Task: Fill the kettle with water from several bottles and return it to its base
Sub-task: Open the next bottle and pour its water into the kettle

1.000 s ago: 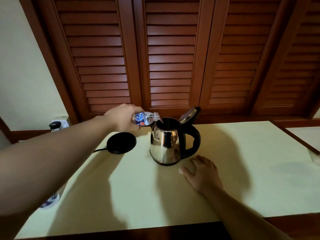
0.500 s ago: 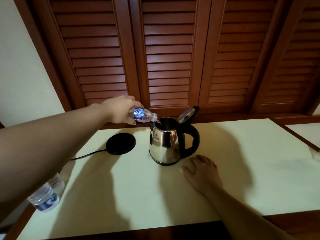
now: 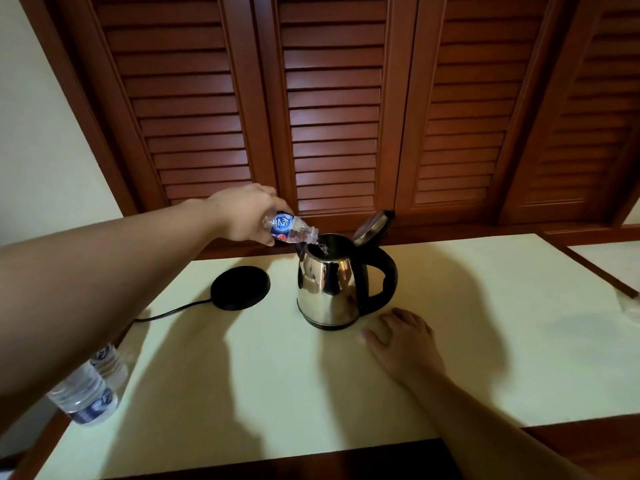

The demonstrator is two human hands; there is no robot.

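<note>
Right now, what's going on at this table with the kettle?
A person is filling the steel kettle, which stands on the table with its lid up. The left hand tips a small water bottle into the opening. The right hand rests flat on the table beside the kettle. The black base sits empty to the left, and more bottles wait at the left edge.

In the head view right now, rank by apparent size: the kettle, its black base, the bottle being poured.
1. kettle, clearly largest.
2. black base, a wide flat disc.
3. bottle, smallest, though the left hand hides part of it, so its full extent is unsure.
</note>
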